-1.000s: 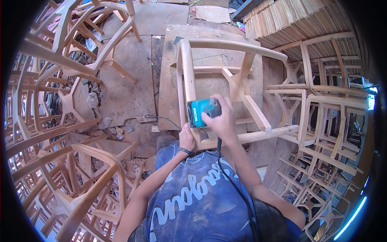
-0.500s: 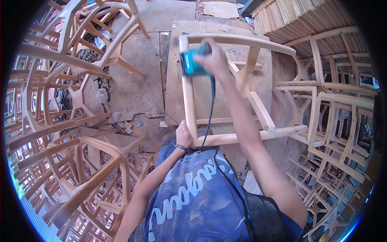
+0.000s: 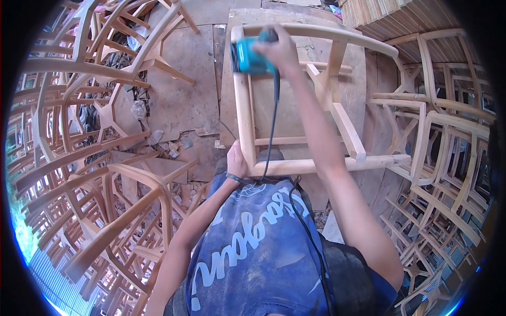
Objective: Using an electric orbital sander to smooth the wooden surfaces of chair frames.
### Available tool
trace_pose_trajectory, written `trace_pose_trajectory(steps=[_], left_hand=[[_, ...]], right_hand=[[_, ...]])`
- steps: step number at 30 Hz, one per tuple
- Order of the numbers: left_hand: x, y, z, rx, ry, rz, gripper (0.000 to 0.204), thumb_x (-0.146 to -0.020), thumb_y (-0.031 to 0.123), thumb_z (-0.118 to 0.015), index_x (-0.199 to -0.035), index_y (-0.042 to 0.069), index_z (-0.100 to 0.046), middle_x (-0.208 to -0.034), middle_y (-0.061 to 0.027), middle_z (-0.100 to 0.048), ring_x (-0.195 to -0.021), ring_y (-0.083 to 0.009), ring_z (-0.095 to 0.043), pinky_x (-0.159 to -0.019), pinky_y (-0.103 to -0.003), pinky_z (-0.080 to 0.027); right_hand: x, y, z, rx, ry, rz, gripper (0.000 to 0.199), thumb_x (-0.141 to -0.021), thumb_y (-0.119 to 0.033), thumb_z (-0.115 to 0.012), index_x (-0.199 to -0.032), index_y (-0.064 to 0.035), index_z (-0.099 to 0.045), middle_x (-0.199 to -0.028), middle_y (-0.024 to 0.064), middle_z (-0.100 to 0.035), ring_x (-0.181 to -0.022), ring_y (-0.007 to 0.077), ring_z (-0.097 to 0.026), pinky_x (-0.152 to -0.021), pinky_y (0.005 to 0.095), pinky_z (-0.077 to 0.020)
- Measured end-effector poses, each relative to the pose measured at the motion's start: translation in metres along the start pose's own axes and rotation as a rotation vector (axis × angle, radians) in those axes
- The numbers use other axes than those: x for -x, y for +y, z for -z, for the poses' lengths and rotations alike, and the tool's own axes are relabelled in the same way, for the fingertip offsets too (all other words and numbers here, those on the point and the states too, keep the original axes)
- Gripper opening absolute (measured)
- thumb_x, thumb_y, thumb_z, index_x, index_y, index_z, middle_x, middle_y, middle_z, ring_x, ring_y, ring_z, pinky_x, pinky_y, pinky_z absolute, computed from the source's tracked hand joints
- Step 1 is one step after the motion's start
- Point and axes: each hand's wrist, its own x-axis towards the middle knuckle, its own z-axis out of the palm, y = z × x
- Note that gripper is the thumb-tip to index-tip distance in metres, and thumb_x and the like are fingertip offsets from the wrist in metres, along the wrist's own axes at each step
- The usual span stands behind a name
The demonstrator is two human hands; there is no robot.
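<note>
Head view. The right hand is closed over a teal sander, which sits on the far end of the left rail of a wooden frame; both are blurred. The left hand holds that rail at the near left corner; some fingers are hidden, so grip tightness cannot be told. The frame stands in front of the person, its near rail close to the blue shirt.

Risks, as judged: the sander overhangs the rail's outer edge, so a tilt could gouge or over-round the corner. Both hands work one rail, so a long pull toward the body could run the sander into the left fingers. The cord crosses the frame's opening and near rail; a snag could drag the sander off line. Bracing at one corner only could let the frame shift.

Surface and room: the board below is brown and stained. Scraps litter the floor at left. Chair frames crowd both sides; slats are stacked at far right.
</note>
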Motion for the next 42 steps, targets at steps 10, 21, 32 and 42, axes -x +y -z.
trace_pose_trajectory(steps=[10, 21, 32, 42], left_hand=[[-0.022, 0.002, -0.013, 0.188, 0.013, 0.16, 0.05, -0.112, 0.03, -0.031, -0.097, -0.007, -0.061, -0.087, -0.0227, -0.063, -0.078, -0.0325, -0.06, -0.076, -0.044, -0.047], [-0.026, 0.0, -0.013, 0.327, -0.048, 0.223, 0.047, -0.113, 0.03, -0.033, -0.11, -0.006, -0.064, -0.097, -0.0133, -0.07, -0.087, -0.0178, -0.062, -0.083, -0.035, -0.051], [-0.034, 0.024, -0.016, 0.513, 0.0, 0.236, 0.046, -0.113, 0.029, -0.035, -0.1, -0.002, -0.066, -0.09, -0.0042, -0.066, -0.083, -0.0121, -0.057, -0.081, -0.03, -0.049], [-0.037, 0.008, -0.028, 1.025, -0.046, 0.392, 0.037, -0.111, 0.025, -0.04, -0.109, 0.0, -0.067, -0.098, -0.0033, -0.069, -0.089, -0.0115, -0.063, -0.084, -0.029, -0.052]], right_hand=[[0.116, -0.008, 0.048, -0.152, -0.085, -0.079, 0.053, -0.068, -0.026, -0.082, -0.114, -0.0104, -0.061, -0.098, 0.0122, -0.066, -0.093, 0.0301, -0.066, -0.086, 0.0436, -0.0538], [0.144, 0.013, 0.067, -0.395, -0.077, -0.339, 0.05, -0.069, -0.02, -0.084, -0.113, -0.0104, -0.062, -0.093, 0.005, -0.064, -0.087, 0.0182, -0.064, -0.081, 0.0357, -0.0542], [0.215, -0.05, 0.087, 0.008, -0.09, 0.004, 0.052, -0.071, -0.013, -0.085, -0.117, -0.0101, -0.062, -0.101, 0.0074, -0.062, -0.094, 0.0195, -0.063, -0.086, 0.0348, -0.0526], [0.205, -0.087, 0.079, 0.164, -0.118, 0.091, 0.05, -0.068, -0.016, -0.078, -0.115, -0.014, -0.065, -0.102, 0.0141, -0.062, -0.096, 0.0364, -0.068, -0.083, 0.0458, -0.0562]])
